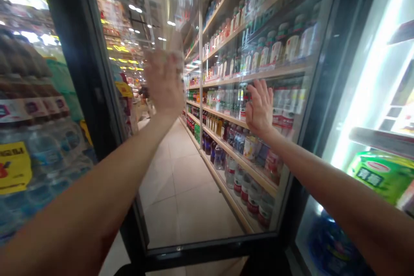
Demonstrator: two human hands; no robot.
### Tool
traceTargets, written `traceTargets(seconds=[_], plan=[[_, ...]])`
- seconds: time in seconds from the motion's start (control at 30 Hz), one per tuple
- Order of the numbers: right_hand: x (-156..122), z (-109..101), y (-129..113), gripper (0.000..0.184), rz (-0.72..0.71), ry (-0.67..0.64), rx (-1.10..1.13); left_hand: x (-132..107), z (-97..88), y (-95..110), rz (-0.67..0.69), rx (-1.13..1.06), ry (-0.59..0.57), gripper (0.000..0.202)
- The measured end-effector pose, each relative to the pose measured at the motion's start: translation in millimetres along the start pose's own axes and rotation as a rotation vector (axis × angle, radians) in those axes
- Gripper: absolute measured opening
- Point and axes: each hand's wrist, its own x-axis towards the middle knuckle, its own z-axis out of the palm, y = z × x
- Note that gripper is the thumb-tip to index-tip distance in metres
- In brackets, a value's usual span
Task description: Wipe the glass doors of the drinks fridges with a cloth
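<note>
Both my arms reach forward to a glass cooler door with a black frame that stands swung out in front of me. My right hand lies flat on the glass with its fingers stretched out and holds nothing. My left hand is raised against the glass higher up and to the left; it is smeared by motion and its fingers do not show clearly. Through the glass I see a shop aisle with long shelves of bottles.
The lit cooler interior opens at the right, with a green packet on its shelf and a blue item below. Another cooler door at the left shows water bottles and a yellow label. The tiled aisle floor runs ahead.
</note>
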Motion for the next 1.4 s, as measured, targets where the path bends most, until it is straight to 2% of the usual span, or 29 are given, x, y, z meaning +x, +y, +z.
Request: traceTargets(seconds=[0.1, 0.13, 0.17, 0.2, 0.3, 0.33, 0.37, 0.4, 0.5, 0.53, 0.57, 0.67, 0.7, 0.73, 0.83, 0.87, 0.93, 1.0, 1.07, 1.13, 1.23, 1.27, 1.3, 1.33, 1.37, 1.4], plan=[[-0.3, 0.4, -1.1, 0.051, -0.021, 0.02, -0.019, -13.1, 4.1, 28.9, 0.538, -0.099, -0.368, 0.046], [-0.5, 0.2, -1.7, 0.05, -0.032, 0.036, -0.027, -13.7, 3.5, 31.6, 0.643, -0.109, -0.435, 0.045], [-0.8, 0.2, -2.6, 0.049, -0.039, 0.05, -0.035, -11.3, 1.3, 28.6, 0.658, -0.097, -0.442, 0.044], [-1.2, 0.2, -3.6, 0.049, -0.043, 0.061, -0.042, -6.8, -2.3, 20.8, 0.575, -0.065, -0.379, 0.043], [-2.2, 1.2, -7.6, 0.048, -0.052, 0.083, -0.062, 4.8, -15.5, -9.9, 0.027, 0.058, 0.038, 0.048], [-2.5, 1.6, -8.8, 0.047, -0.05, 0.087, -0.07, 3.5, -17.9, -15.4, -0.069, 0.082, 0.121, 0.049], [-2.7, 2.0, -9.5, 0.046, -0.047, 0.092, -0.078, -1.2, -18.7, -16.8, -0.063, 0.095, 0.139, 0.049], [-3.0, 2.2, -9.6, 0.044, -0.043, 0.094, -0.085, -8.4, -18.0, -15.2, 0.051, 0.095, 0.088, 0.048], [-4.6, 1.6, -5.9, 0.041, -0.034, 0.098, -0.086, -29.5, -15.2, -8.2, 0.663, 0.036, -0.226, 0.05], [-5.0, 0.9, -4.4, 0.04, -0.035, 0.097, -0.08, -32.1, -16.0, -9.8, 0.74, 0.024, -0.259, 0.052], [-5.1, 0.1, -4.0, 0.04, -0.037, 0.096, -0.069, -32.0, -17.8, -13.7, 0.704, 0.023, -0.233, 0.053], [-1.8, -0.8, -18.0, 0.041, -0.005, 0.158, -0.005, -25.4, -23.9, -27.0, 0.231, 0.071, 0.024, 0.052], [0.7, 0.4, -30.1, 0.043, -0.018, 0.176, 0.036, -24.8, -24.3, -27.8, 0.157, 0.077, 0.062, 0.051], [3.9, 2.8, -46.2, 0.044, -0.057, 0.175, 0.087, -26.2, -23.8, -26.1, 0.166, 0.071, 0.051, 0.051], [14.3, 18.2, -108.6, 0.045, -0.231, 0.078, 0.22, -39.7, -21.9, -16.8, 0.323, 0.043, -0.082, 0.058], [17.5, 25.3, -129.3, 0.044, -0.233, 0.064, 0.227, -45.6, -23.2, -16.7, 0.301, 0.048, -0.086, 0.064], [23.2, 38.5, -161.0, 0.041, -0.188, 0.052, 0.197, -56.1, -29.8, -24.8, 0.174, 0.08, -0.044, 0.081], [26.8, 45.0, -169.9, 0.039, -0.196, 0.03, 0.137, -62.9, -39.3, -39.4, 0.081, 0.111, -0.028, 0.09], [26.0, 39.7, -148.5, 0.035, -0.252, 0.019, 0.073, -66.0, -47.5, -51.1, 0.051, 0.129, -0.069, 0.088], [20.2, 22.7, -97.6, 0.032, -0.214, 0.078, 0.005, -66.7, -51.6, -55.0, 0.034, 0.141, -0.123, 0.086], [10.3, -10.0, -0.3, 0.03, 0.083, 0.304, -0.074, -66.5, -50.4, -50.0, 0.014, 0.15, -0.153, 0.084], [9.3, -17.4, 24.4, 0.033, 0.165, 0.364, -0.087, -66.6, -49.0, -47.7, 0.008, 0.151, -0.152, 0.084], [9.9, -20.9, 39.8, 0.037, 0.236, 0.416, -0.097, -67.0, -47.7, -45.8, 0.001, 0.152, -0.149, 0.084], [12.3, -20.1, 43.9, 0.039, 0.286, 0.446, -0.102, -67.5, -46.5, -44.5, -0.005, 0.154, -0.149, 0.083], [16.2, -15.3, 36.7, 0.04, 0.321, 0.46, -0.104, -68.2, -45.9, -43.9, -0.011, 0.156, -0.152, 0.082], [21.5, -7.4, 19.6, 0.038, 0.332, 0.448, -0.101, -68.9, -45.8, -43.9, -0.015, 0.158, -0.157, 0.081]])
